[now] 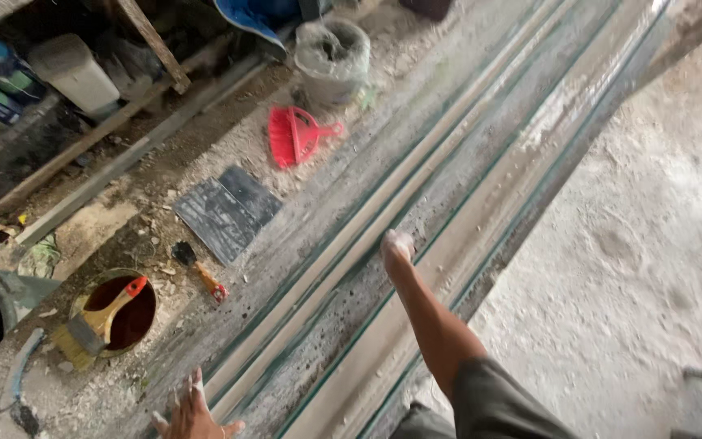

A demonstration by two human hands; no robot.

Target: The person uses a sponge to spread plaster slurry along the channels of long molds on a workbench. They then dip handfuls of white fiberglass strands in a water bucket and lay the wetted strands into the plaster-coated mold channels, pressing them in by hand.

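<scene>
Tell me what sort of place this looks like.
Probably a plaster or cement moulding workshop: long grey casting moulds caked with white residue, a crusted grey mixing bucket, and a dusty white powdery floor.

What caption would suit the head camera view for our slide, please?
A left hand spread on a long dusty mould, a bare leg stepping on it, near a red dustpan.

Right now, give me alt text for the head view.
A long grey moulding bench with raised ridges runs diagonally; the left hand spreads open at its near edge and a dusty foot rests on it. A red dustpan lies alongside.
</scene>
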